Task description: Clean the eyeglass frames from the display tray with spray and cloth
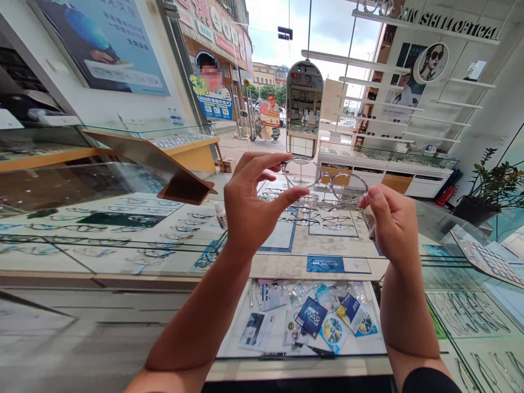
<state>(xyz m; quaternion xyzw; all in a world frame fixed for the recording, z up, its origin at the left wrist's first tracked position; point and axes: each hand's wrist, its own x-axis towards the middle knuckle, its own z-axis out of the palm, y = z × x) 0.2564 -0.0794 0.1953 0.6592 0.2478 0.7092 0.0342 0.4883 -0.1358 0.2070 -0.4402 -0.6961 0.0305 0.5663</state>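
A pair of glasses (326,178) with thin clear-grey round rims is held up in front of me, above the glass counter. My left hand (249,204) has its left end between the fingertips on top and the thumb below the lens. My right hand (395,224) is closed around the right end, its thumb near the outer edge of the right lens. Something greyish, perhaps a cloth (370,221), hangs below the right fingers, partly hidden by them. Behind and below the glasses, several eyeglass frames (338,219) lie in the display counter.
A brown tilted stand (180,177) and a small white bottle (220,215) stand left of my left hand. Below my forearms, an open drawer (233,341) holds leaflets and packets. A blue-and-white card (327,264) lies ahead. An arched mirror (303,103) and a potted plant (483,191) are farther off.
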